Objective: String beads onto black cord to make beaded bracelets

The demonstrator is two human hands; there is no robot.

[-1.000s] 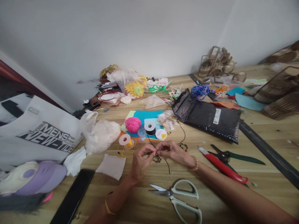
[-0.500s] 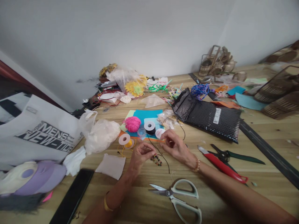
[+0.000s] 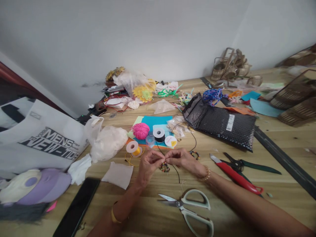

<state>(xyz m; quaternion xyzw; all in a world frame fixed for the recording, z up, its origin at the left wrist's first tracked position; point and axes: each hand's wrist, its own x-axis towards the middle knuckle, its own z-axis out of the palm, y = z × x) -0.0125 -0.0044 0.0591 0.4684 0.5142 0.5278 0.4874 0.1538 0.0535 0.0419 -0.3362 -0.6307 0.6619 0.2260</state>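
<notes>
Wooden tabletop (image 3: pixel 283 197) — hands (image 3: pixel 165 161) pinching thin black cord (image 3: pixel 175 169) — beaded.

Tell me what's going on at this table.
A person is working with both hands over the wooden table. The left hand and right hand meet fingertip to fingertip, pinching a thin black cord; a short run of coloured beads hangs just below. White-handled scissors lie nearer the person, and thread spools sit beyond the hands.
</notes>
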